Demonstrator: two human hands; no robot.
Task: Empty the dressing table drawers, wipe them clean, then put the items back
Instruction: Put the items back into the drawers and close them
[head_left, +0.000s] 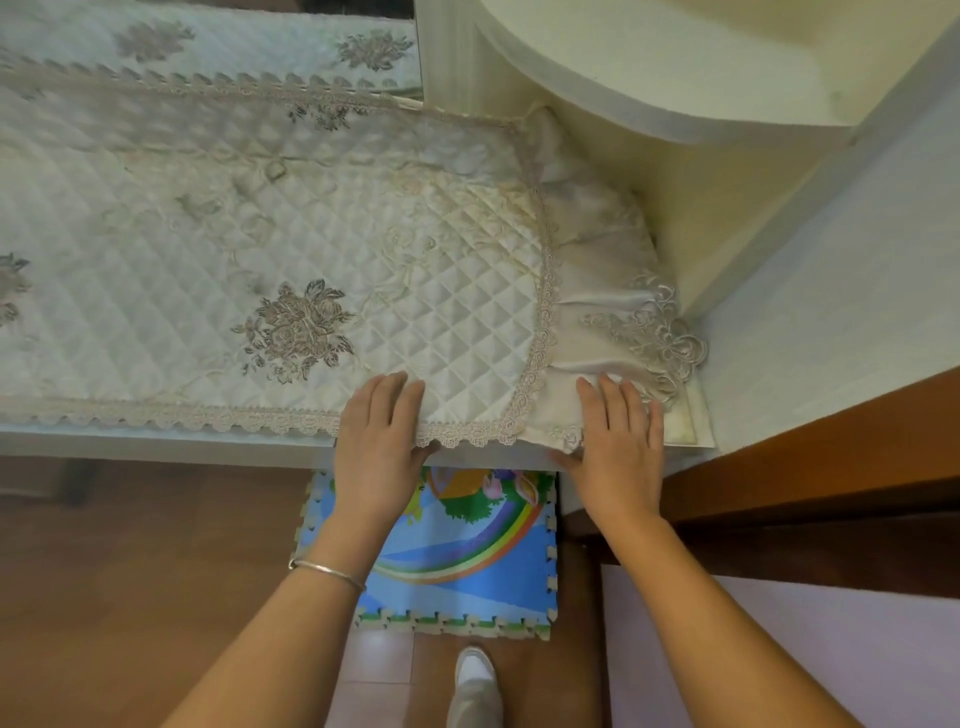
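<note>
Observed: the left hand (376, 441) and the right hand (621, 447) lie flat with fingers straight, gripping nothing, on the cream quilted lace-trimmed cloth (260, 234) at the front edge of the white dressing table (156, 441). A colourful foam puzzle mat (467, 561) lies on the floor below.

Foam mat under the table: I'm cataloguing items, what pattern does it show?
The foam mat shows a rainbow on blue; head view.

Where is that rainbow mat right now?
In the head view, the foam mat lies on the floor at lower centre, partly under the table, just beyond a white shoe.
</note>
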